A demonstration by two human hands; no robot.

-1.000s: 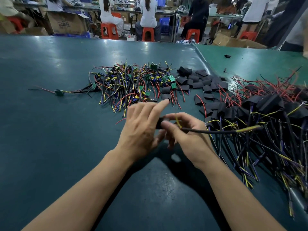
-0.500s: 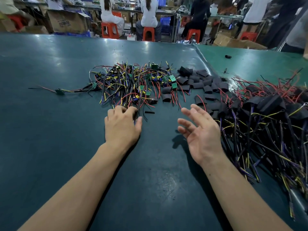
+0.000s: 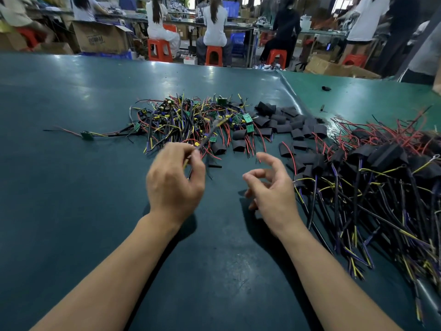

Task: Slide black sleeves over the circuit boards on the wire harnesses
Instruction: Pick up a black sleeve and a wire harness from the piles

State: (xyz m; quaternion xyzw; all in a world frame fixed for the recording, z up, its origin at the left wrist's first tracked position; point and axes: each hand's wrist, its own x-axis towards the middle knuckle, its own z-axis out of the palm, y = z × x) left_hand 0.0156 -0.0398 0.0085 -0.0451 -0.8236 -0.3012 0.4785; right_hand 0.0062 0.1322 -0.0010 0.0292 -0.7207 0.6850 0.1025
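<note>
My left hand [image 3: 175, 185] pinches the wires of one harness [image 3: 207, 137] and lifts it off the pile, its far end blurred. My right hand [image 3: 269, 187] hovers beside it with loosely curled fingers and holds nothing. A tangle of bare harnesses with small green circuit boards [image 3: 191, 118] lies ahead on the dark green table [image 3: 71, 187]. Loose black sleeves [image 3: 286, 125] lie in a heap to the right of that tangle. Sleeved harnesses [image 3: 381, 177] are piled at the right.
One harness with a green board [image 3: 87, 135] lies apart at the left. A lighter green mat [image 3: 358, 99] covers the far right of the table, with a small black piece [image 3: 326, 88] on it. People sit on orange stools [image 3: 213, 56] beyond the table.
A second ago both hands held a sleeved harness; it went to the right pile. My left hand then reached the bare pile and now lifts a harness. My right hand stays empty.
</note>
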